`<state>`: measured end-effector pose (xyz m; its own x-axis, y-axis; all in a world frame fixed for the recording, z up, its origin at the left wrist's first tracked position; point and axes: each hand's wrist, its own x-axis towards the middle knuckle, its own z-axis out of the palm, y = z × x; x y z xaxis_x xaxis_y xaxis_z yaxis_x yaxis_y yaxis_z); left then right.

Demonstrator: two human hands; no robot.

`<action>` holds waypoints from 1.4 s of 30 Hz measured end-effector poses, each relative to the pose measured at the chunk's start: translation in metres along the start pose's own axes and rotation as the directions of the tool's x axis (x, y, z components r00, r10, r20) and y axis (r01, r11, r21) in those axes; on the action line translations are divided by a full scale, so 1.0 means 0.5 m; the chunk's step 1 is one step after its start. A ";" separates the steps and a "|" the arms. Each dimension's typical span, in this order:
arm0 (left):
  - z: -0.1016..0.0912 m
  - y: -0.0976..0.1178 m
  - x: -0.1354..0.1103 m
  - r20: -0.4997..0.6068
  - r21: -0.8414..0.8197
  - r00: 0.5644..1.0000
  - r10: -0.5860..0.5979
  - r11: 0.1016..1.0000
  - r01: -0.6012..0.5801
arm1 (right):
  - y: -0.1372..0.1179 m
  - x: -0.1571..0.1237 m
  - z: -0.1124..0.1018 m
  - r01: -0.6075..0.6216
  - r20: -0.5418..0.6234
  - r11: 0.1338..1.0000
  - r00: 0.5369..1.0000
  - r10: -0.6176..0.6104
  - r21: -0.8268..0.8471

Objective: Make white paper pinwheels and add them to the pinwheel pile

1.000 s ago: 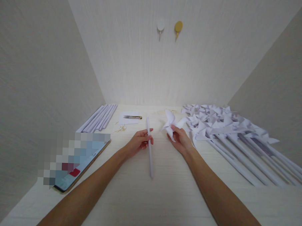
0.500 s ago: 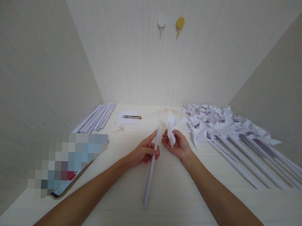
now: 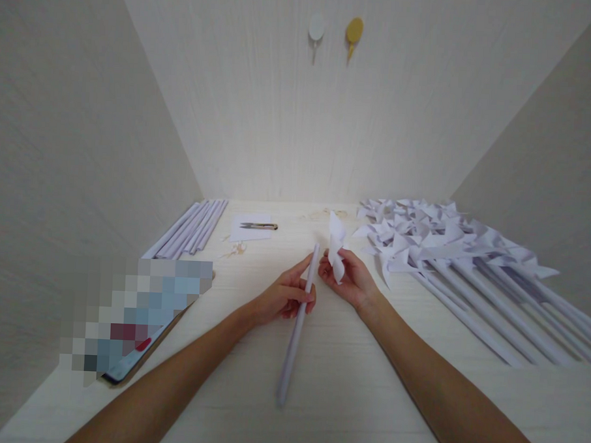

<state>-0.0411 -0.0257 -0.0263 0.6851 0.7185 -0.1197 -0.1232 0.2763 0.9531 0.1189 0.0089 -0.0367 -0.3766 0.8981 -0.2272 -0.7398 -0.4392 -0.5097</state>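
My left hand is closed round a long rolled white paper stick, which slants from near my body up to a tip beside my right fingers. My right hand pinches a folded white paper pinwheel head, held upright just right of the stick's top end. The two hands are almost touching above the pale wooden table.
Several finished paper pinwheels on sticks lie piled at the right. Several bare rolled sticks lie at the back left, and small snips rest on a paper sheet. A tablet lies at the left. Walls close in on three sides.
My left hand swung the stick's top rightwards and its lower end towards me. My right hand brought the pinwheel head leftwards to meet the stick's tip.
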 end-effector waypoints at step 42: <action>0.003 0.001 0.002 -0.016 0.011 1.000 -0.014 1.000 0.014 | 0.005 -0.001 0.007 0.031 -0.063 0.992 0.997 -0.039 -0.124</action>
<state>-0.0395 -0.0259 -0.0255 0.6751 0.7249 -0.1372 -0.1060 0.2793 0.9544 0.1151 0.0073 -0.0348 -0.3112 0.9144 -0.2590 -0.6763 -0.4045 -0.6156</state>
